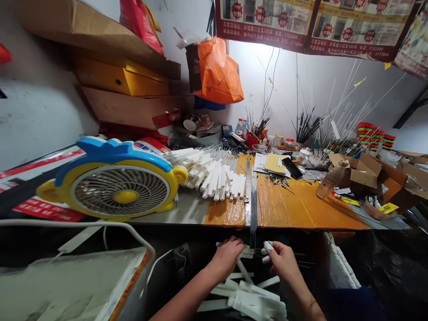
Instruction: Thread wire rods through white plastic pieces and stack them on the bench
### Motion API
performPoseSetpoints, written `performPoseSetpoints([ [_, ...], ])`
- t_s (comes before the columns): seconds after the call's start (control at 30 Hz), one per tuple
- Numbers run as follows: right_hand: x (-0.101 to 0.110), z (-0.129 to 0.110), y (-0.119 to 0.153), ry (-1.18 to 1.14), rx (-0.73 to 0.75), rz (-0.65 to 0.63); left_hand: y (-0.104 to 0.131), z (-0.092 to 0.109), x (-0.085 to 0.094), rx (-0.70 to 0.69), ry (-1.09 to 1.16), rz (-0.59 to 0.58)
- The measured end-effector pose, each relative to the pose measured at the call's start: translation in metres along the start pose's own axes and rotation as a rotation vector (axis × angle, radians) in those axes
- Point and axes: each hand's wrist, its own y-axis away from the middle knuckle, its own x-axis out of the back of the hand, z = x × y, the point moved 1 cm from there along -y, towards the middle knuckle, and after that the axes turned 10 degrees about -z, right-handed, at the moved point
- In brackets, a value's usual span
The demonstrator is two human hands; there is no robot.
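Below the table's front edge, my left hand (229,256) is closed, its fingers curled over a white strip (248,252) whose end sticks out on the right. My right hand (282,259) is closed in a pinch a short way to the right. White material (268,246) shows at its fingertips; I cannot tell whether it is wrapping on the fingers or something held. Thin wires (303,255) stick out to the right beyond this hand. Beneath both hands lies a loose pile of white strips (256,299). Grey wires (253,203) lie beside a metal ruler (248,187) and overhang the edge.
Many white strips with wires (214,174) lie stacked on the table (301,209). A blue and yellow fan (125,196) stands left. A phone (292,167), a bottle (331,179) and cardboard boxes (364,171) are on the right. A foam box edge (339,261) rises beside my right arm.
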Motion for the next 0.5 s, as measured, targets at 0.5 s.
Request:
performPoseSetpoints([
  [0.5,0.006,0.031,0.034,-0.165,-0.25,-0.278,0.0,-0.003,-0.004,-0.03,-0.016,0.013],
])
